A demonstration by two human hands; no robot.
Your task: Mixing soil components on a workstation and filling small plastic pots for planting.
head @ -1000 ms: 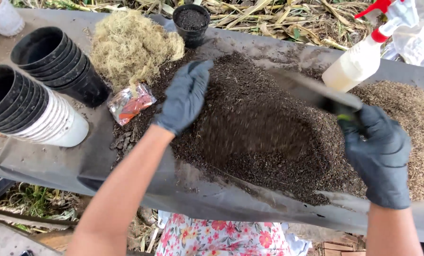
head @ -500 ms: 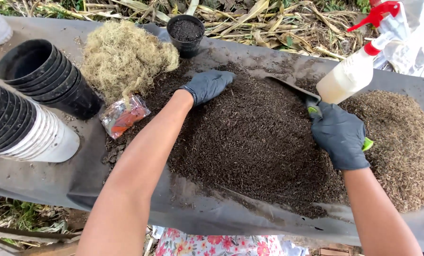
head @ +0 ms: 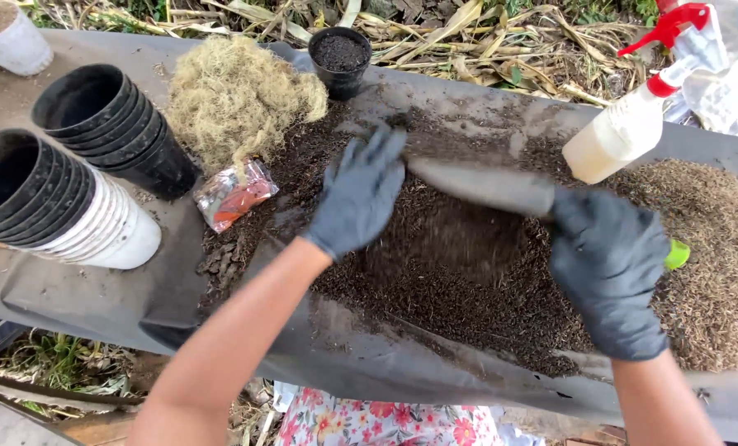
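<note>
Trowel (head: 484, 186) gripped by closed right hand (head: 608, 272), left hand (head: 359, 196) spread over soil (head: 460, 281)

It is bright day outside, and a long grey plastic sheet (head: 96, 306) lies over the work bench, with dry yellow stalks and leaves (head: 484, 41) on the ground behind it and some green grass (head: 47, 363) down below its front edge.

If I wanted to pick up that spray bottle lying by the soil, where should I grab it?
Grip the spray bottle around its pale body, coming from above. It lies tilted with the red trigger head pointing up and away, so the body is the broadest bare part. The right hand works just below it.
</note>
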